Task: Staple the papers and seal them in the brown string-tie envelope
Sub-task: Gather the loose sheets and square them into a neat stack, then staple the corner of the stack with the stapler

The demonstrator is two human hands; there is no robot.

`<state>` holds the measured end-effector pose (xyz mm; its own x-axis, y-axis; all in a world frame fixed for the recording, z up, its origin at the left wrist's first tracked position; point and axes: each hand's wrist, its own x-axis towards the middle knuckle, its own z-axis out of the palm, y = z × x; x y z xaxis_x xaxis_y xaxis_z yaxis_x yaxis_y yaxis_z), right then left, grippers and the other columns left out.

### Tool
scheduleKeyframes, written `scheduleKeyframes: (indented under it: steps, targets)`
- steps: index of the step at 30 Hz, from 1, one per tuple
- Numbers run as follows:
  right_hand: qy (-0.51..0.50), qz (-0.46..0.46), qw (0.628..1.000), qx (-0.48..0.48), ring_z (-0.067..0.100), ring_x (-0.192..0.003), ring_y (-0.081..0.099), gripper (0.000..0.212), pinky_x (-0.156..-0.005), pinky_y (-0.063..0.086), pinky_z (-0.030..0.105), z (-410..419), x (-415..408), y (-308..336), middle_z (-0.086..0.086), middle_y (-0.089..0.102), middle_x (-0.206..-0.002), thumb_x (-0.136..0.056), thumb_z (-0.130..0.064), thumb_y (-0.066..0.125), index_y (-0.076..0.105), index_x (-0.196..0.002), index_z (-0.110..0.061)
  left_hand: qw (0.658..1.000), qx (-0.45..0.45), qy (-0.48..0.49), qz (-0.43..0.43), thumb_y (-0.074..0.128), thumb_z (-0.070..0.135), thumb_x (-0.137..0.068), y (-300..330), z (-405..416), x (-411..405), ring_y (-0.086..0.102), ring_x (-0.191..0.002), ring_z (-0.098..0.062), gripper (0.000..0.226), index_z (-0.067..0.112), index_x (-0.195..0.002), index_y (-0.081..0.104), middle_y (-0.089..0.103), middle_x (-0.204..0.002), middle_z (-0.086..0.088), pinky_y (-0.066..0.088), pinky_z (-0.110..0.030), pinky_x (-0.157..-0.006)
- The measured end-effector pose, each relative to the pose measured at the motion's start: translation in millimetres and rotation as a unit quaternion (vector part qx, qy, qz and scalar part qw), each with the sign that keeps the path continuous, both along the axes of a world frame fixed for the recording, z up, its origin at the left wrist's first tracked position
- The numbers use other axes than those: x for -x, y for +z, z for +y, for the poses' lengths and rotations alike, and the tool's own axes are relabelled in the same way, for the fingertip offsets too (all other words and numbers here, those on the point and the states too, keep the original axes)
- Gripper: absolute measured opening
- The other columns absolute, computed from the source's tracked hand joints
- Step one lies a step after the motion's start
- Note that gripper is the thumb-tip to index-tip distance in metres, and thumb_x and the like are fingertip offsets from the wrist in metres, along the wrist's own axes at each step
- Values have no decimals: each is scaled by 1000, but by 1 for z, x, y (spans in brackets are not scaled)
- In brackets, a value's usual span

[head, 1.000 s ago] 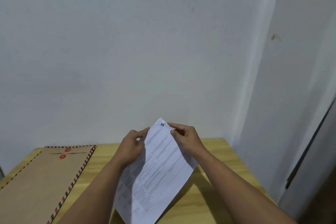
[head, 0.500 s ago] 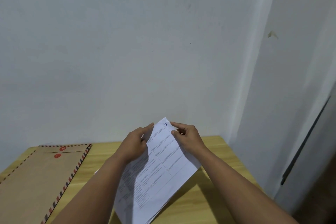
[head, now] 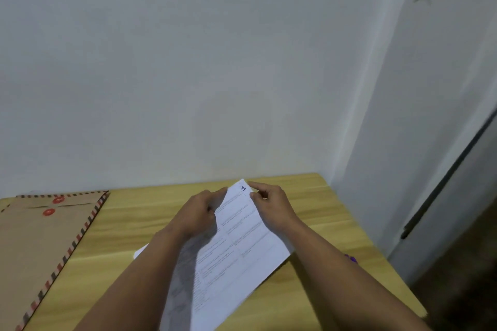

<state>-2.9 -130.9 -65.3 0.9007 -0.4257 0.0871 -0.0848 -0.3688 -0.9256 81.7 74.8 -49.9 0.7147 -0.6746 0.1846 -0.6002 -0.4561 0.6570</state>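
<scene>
While both hands, left (head: 197, 212) and right (head: 271, 207), pinch white printed papers (head: 234, 252), flat brown string-tie envelope (head: 40, 242) far left on wooden bench (head: 322, 212), contents unseen

Both forearms bare, reaching forward from bottom edge, converging toward centre. Left hand (head: 200, 212) back-up, fingers curled, thumb extended forward; pinches left edge of papers (head: 236, 244) near top corner, fingertips hidden behind sheet. Right hand (head: 271, 205) opposite, index finger stretched along top corner, thumb pressing sheet face, remaining fingers curled; grip looks like pinch, slightly blurred. Hands close together, not touching. Wrists roughly straight.
</scene>
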Motion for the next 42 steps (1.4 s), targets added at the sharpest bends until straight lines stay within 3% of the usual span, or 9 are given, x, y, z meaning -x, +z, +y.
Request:
scheduleKeyframes:
  steps: [4,8,12,16,23,29,33,37,42]
  targets:
    - [13,51,994,95,4,-77,60,38,-77,48,19,-9,-5,-24,-19,65,-81,-102,-15,57,70,-136,-25,996,-83,24,-20,39,22,-84,-44,-16,-13,58,-87,-25,45,39,-123,53,52,-87,-2,55,-40,-81]
    - [41,119,977,175,15,-65,43,14,-66,39,33,-23,-6,-37,-8,46,-67,-93,-21,57,63,-80,-23,986,-130,58,-92,37,18,-79,-78,-28,-12,53,-87,-29,62,33,-137,55,45,-85,3,46,-37,-68]
    - [54,243,944,218,22,-130,62,56,-109,49,37,-45,3,-3,2,68,-139,-92,-34,69,58,-145,-19,974,-121,77,-178,56,5,-80,-90,-30,-6,52,-78,-32,63,26,-139,57,51,-88,-1,36,-34,-63]
    - [33,465,813,348,31,-101,70,51,-88,55,36,-74,45,50,5,70,-101,-83,-60,76,65,-95,-11,968,-98,93,-211,66,2,-85,-97,-27,5,50,-72,-31,54,19,-136,61,56,-90,-5,42,-38,-62]
    - [84,714,650,245,33,-118,69,87,-100,56,44,-113,100,30,10,70,-120,-76,-63,84,62,-139,-8,971,-92,93,-201,45,17,-88,-93,-26,11,50,-73,-31,51,19,-137,60,57,-90,-6,43,-41,-63]
    - [82,566,814,106,29,-70,74,53,-64,66,42,-119,105,28,22,75,-102,-83,-29,88,70,-123,2,975,-70,74,-196,48,19,-86,-92,-23,12,52,-78,-29,55,21,-140,59,57,-92,-2,45,-40,-67]
    - [49,349,932,-82,24,-77,72,30,-67,65,37,-111,87,30,21,77,-110,-94,-28,78,71,-116,-9,977,-70,48,-195,46,25,-90,-93,-22,6,52,-80,-26,52,27,-142,56,56,-94,3,45,-38,-68]
    - [-12,162,966,-200,28,-61,62,31,-57,56,33,-92,65,12,28,70,-81,-87,-18,86,62,-101,-2,980,-66,24,-185,50,25,-89,-95,-20,1,52,-83,-24,56,28,-145,52,52,-94,6,45,-37,-70]
    - [12,157,986,-48,19,-51,59,36,-49,50,26,-85,50,-2,6,63,-67,-74,1,91,60,-91,-6,982,-51,22,-183,53,21,-88,-96,-19,0,52,-80,-25,57,22,-145,53,52,-90,5,47,-39,-67]
